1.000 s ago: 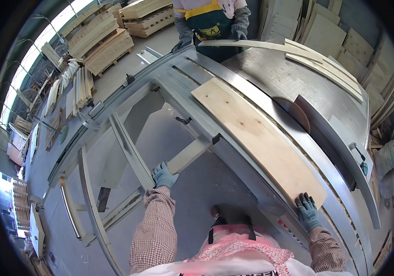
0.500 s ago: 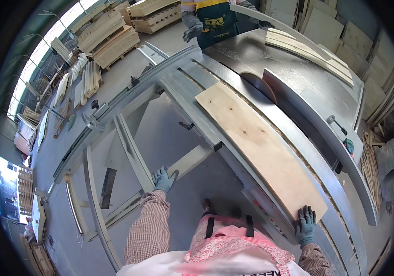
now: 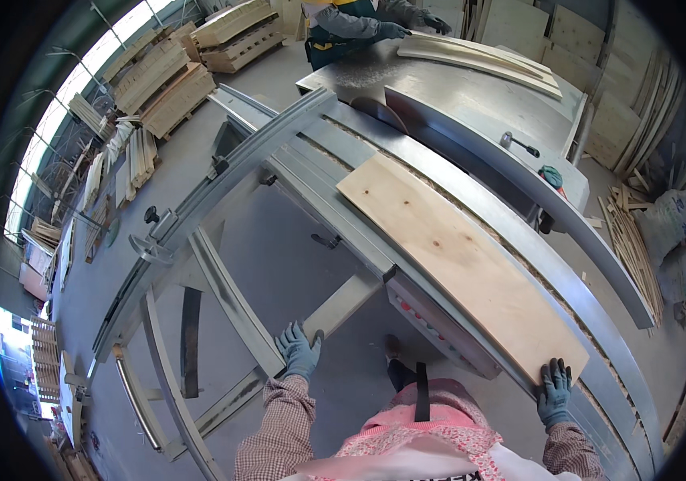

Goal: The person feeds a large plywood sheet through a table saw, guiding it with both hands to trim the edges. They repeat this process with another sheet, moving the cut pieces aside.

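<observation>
Plywood board (image 3: 455, 264) end gripped by right hand (image 3: 554, 394); left hand (image 3: 298, 353) clasps frame bar (image 3: 235, 303).

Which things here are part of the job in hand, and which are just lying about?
In hand:
- long pale plywood board on the grey steel saw table
- round saw blade ahead of it
- right hand, blue-gloved, at the board's near end
- left hand on the grey sliding-frame bar

Lying about:
- stacked wooden pallets
- loose wood offcuts on the floor
- white sacks
- teal glove
</observation>
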A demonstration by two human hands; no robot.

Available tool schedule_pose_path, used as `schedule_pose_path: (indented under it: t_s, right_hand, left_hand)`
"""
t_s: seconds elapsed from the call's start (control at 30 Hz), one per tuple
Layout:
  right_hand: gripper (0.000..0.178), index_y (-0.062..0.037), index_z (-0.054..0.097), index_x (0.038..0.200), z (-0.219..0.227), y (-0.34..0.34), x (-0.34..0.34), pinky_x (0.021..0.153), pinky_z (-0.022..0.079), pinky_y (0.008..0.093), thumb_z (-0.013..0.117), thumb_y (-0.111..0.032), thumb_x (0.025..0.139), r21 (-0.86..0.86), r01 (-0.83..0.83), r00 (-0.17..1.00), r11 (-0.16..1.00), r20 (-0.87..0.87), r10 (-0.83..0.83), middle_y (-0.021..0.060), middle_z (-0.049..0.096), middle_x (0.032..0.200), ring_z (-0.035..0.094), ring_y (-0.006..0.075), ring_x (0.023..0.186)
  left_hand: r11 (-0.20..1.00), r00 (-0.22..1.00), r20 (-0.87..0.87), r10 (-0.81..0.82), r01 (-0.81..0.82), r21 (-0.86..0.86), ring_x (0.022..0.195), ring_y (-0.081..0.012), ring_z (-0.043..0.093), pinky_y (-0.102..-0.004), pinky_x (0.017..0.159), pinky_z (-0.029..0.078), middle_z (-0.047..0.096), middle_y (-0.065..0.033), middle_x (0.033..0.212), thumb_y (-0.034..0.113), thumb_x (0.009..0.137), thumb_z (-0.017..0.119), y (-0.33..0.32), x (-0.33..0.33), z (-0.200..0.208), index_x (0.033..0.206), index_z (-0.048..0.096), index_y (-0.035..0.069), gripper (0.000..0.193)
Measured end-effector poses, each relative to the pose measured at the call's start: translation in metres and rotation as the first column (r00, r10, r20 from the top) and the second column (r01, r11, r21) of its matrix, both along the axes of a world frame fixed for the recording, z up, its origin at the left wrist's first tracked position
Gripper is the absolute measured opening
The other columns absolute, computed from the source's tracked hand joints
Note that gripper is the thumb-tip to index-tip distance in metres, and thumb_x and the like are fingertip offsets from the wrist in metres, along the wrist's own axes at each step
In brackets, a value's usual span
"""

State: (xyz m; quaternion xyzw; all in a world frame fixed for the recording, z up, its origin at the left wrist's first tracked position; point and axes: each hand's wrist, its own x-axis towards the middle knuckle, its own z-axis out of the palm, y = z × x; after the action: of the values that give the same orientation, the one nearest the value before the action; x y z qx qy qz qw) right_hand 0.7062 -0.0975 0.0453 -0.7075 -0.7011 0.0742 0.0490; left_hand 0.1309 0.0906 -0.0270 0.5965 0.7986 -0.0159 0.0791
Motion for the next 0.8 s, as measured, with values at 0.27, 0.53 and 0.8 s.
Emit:
schedule_pose_path:
  t_s: [0.27, 0.53, 0.8]
  right_hand:
    - [0.063, -0.0131, 0.042, 0.137, -0.008, -0.002, 0.005, 0.112, 0.014, 0.0546, 0.054, -0.011, 0.075, -0.077, 0.006, 0.999, 0.997, 0.044, -0.003, 0.0191, 0.029, 0.147, 0.022, 0.0397, 0.137]
    - [0.054, -0.0127, 0.047, 0.133, -0.007, 0.004, 0.006, 0.111, 0.017, 0.0555, 0.056, -0.019, 0.08, -0.061, -0.021, 0.999, 0.998, 0.048, 0.024, 0.0201, 0.033, 0.144, 0.027, 0.0413, 0.134]
    - [0.052, -0.0091, 0.046, 0.133, 0.002, 0.06, 0.003, 0.111, 0.016, 0.0554, 0.052, -0.017, 0.082, -0.022, -0.001, 1.0, 1.0, 0.011, 0.001, 0.0206, 0.033, 0.144, 0.026, 0.0408, 0.135]
  left_hand:
    - [0.98, 0.985, 0.087, -0.148, 0.134, 0.147, 0.134, -0.0443, 0.019, -0.0541, 0.112, 0.008, 0.03, -0.0229, 0.143, 0.041, 0.079, 0.061, 0.01, 0.061, 0.033, 0.138, 0.034, 0.003, 0.075]
    - [0.791, 0.825, 0.123, -0.552, 0.471, 0.389, 0.136, -0.0436, 0.02, -0.0509, 0.113, 0.011, 0.027, -0.0265, 0.144, 0.046, 0.085, 0.053, 0.111, 0.211, 0.051, 0.133, 0.036, -0.01, 0.076]
    - [0.842, 0.864, 0.177, -0.471, 0.38, 0.383, 0.138, -0.0439, 0.014, -0.0507, 0.113, 0.008, 0.021, -0.0329, 0.144, 0.046, 0.087, 0.05, 0.191, 0.265, 0.029, 0.129, 0.037, -0.016, 0.076]
